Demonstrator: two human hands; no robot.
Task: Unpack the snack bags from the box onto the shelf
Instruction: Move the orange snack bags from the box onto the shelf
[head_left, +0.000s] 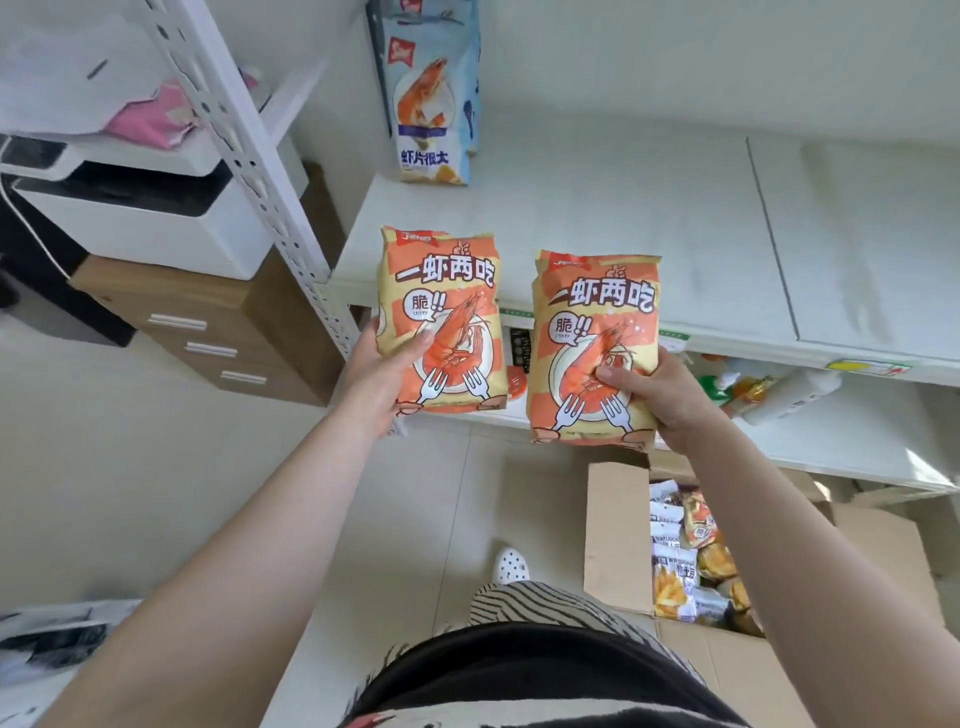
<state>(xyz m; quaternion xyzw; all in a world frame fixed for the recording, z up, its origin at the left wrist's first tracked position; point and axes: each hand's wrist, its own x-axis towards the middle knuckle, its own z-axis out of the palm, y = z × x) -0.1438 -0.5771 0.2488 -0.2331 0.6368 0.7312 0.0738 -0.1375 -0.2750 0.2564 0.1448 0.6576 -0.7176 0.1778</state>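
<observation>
Two orange shrimp-snack bags held upright before the white shelf.

The left hand (382, 376) grips one orange shrimp-snack bag (441, 317) at its lower left edge, thumb across the front; the right hand (657, 395) grips the second orange bag (592, 343) likewise. A blue shrimp-chip bag (431, 93) stands on the shelf (675, 234) at 12 o'clock. The open cardboard box (618, 535), holding more snack bags, sits at 5 o'clock.
</observation>
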